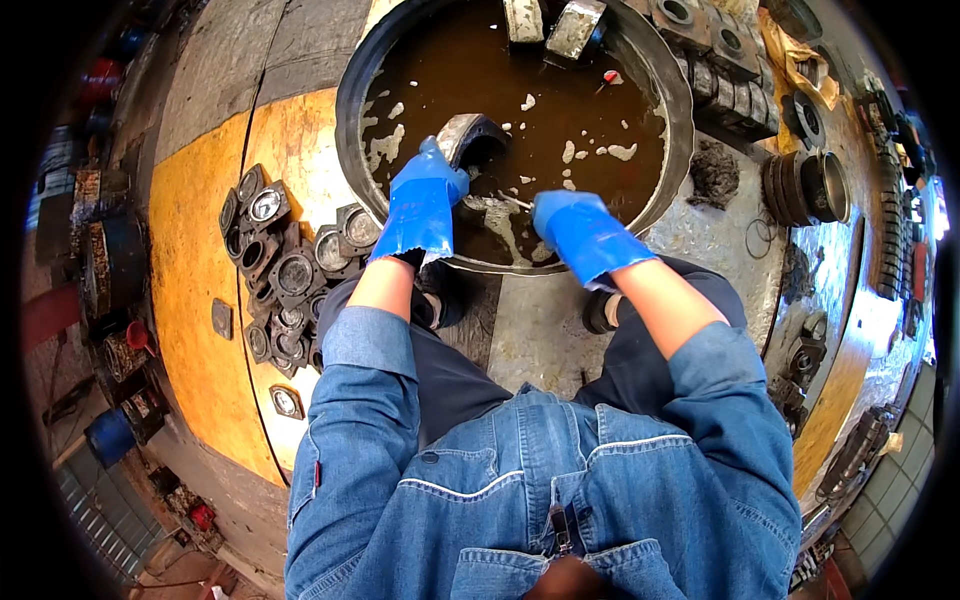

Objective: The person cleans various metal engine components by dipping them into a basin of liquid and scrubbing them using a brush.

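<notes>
Gripping the left edge of a hollow metal part (462, 131), the left hand (430, 190) is clamped on it just toward 9 o'clock from the middle of the round tub (351, 120); the right hand (578, 220), at 5 o'clock, is closed round a thin tool (513, 200) whose tip points toward 10 o'clock, apart from the part. Working well seems to call for a firm left hold, the opening turned toward the tool, and short strokes over the brown liquid (580, 110). Mind the near rim beneath the wrists, from 5 to 8 o'clock, and two metal blocks (575, 30) at 12 and 1. The roomiest stretch lies at 3 o'clock; outside, flanged castings (294, 274) crowd 8 o'clock.
</notes>
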The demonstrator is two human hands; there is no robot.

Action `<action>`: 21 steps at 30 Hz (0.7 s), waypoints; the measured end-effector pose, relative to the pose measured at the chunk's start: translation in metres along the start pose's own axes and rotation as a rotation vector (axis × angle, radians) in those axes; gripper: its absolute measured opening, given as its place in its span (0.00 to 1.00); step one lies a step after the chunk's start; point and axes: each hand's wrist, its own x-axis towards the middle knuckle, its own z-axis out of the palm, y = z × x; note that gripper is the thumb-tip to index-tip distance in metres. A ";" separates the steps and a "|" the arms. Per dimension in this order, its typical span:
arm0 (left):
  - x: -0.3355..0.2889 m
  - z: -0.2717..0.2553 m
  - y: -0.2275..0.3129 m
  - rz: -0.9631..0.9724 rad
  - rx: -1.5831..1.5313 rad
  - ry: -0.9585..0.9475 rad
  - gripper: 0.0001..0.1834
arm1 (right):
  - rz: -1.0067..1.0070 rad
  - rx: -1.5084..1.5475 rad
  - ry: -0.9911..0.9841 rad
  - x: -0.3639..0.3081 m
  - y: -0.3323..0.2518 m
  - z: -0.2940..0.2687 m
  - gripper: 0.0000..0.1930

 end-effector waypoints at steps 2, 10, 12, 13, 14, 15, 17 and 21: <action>-0.002 0.006 -0.005 -0.001 -0.003 0.029 0.49 | -0.095 0.043 0.063 -0.017 -0.001 0.004 0.15; 0.004 0.012 -0.010 0.015 -0.074 0.081 0.41 | -0.112 -0.155 0.371 -0.099 0.023 0.006 0.14; 0.004 0.016 -0.021 0.055 -0.128 0.106 0.41 | -0.101 -0.337 0.414 -0.110 0.030 0.018 0.12; 0.007 0.018 -0.019 0.094 -0.164 0.114 0.42 | -0.101 -0.437 0.470 -0.115 0.037 0.026 0.10; 0.005 0.017 -0.021 0.121 -0.192 0.126 0.43 | -0.110 -0.534 0.526 -0.118 0.042 0.035 0.08; 0.001 0.018 -0.025 0.183 -0.250 0.165 0.42 | -0.086 -0.571 0.569 -0.114 0.045 0.046 0.07; -0.005 0.019 -0.026 0.265 -0.431 0.198 0.39 | -0.066 -0.569 0.617 -0.108 0.051 0.059 0.06; -0.014 0.020 -0.031 0.370 -0.943 0.110 0.36 | -0.064 -0.514 0.448 -0.105 0.052 0.059 0.15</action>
